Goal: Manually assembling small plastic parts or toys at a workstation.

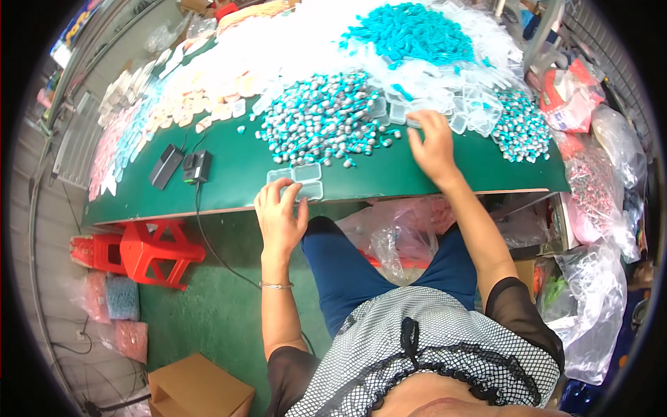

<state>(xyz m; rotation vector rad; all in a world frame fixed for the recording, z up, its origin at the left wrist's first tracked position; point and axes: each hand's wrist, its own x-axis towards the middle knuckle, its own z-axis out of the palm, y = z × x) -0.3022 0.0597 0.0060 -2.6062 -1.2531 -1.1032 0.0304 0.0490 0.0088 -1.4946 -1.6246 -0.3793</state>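
Observation:
At the near edge of the green table, my left hand [280,212] has its bent fingertips on a small clear plastic case [309,190] with compartments, holding it by its left side. My right hand [436,149] reaches farther over the table, thumb apart from the fingers. Its fingertips are next to several clear plastic cases [398,113], and I see nothing held in it. Between and beyond my hands spreads a large heap of small teal and silver-grey pieces [319,115]. Their exact kind is too small to tell.
A teal pile [413,35] lies at the back, with a second heap of teal-grey pieces [521,125] at right. A black device [197,167] with a cable is on the table [236,174] at left. Red stools [156,250], a cardboard box [201,386] and plastic bags [590,306] surround me.

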